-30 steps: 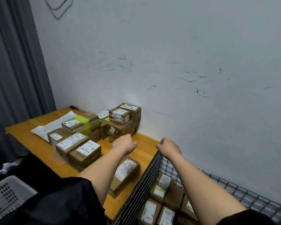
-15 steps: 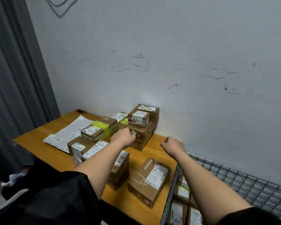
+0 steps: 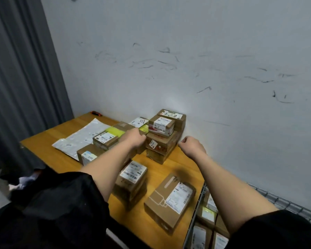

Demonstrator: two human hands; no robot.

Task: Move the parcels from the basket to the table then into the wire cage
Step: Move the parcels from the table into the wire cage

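**Both hands out at the stack by the wall**

My left hand [image 3: 136, 141] is curled loosely, fingers drawn in toward the palm, right against the left face of the stacked boxes [image 3: 161, 147] in the corner; whether it already touches cardboard I cannot tell. My right hand [image 3: 192, 147] is curled the same way, fingers folded in and pinching nothing, just beside the stack's right edge. I judge I am bracketing the stack from both sides so I can lift several boxes at once.

The parcels sit on the wooden table [image 3: 48, 150]: the stack pushed against the wall, a yellow-taped box [image 3: 109, 136] on others to its left, a flat grey mailer bag [image 3: 83, 139] behind those, and two loose boxes nearer me, one under my left forearm [image 3: 131, 182] and one at the table's edge [image 3: 170, 201]. The wire cage [image 3: 198, 209] stands against the table on my right with a few boxes already inside. The basket is out of view.

Every box carries a white shipping label with barcodes; the print is too small to read. A handwritten "2" shows on the top small box [image 3: 161, 125].
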